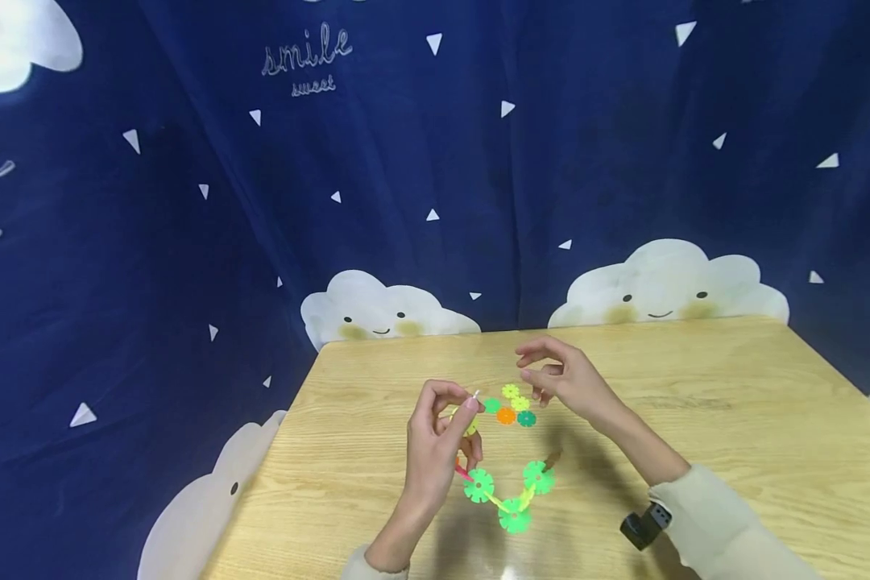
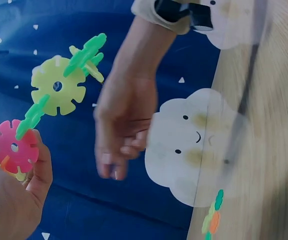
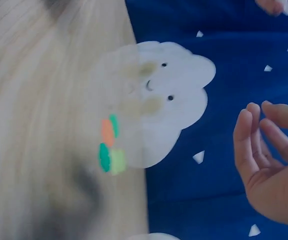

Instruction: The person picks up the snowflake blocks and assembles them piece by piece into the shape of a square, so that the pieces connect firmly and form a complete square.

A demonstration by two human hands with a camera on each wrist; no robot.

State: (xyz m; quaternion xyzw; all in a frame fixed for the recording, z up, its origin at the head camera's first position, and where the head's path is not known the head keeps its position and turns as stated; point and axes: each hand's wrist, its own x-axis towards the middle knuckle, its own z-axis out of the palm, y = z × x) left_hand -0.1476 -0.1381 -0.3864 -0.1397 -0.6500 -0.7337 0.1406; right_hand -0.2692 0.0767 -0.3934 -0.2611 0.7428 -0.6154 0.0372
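Note:
My left hand pinches a chain of notched plastic snowflake discs above the table. At its fingertips is a small white disc, seen nearly edge-on. From the hand the chain hangs down and to the right, with a green disc lowest. In the left wrist view a pink disc lies against the fingers, then come green discs and a yellow disc. My right hand hovers over the table with nothing between its loosely bent fingers, also seen in the right wrist view.
Several loose discs lie in a small group on the wooden table, among them an orange disc and a dark green disc. A dark blue curtain with clouds and white triangles stands behind the table and at its left.

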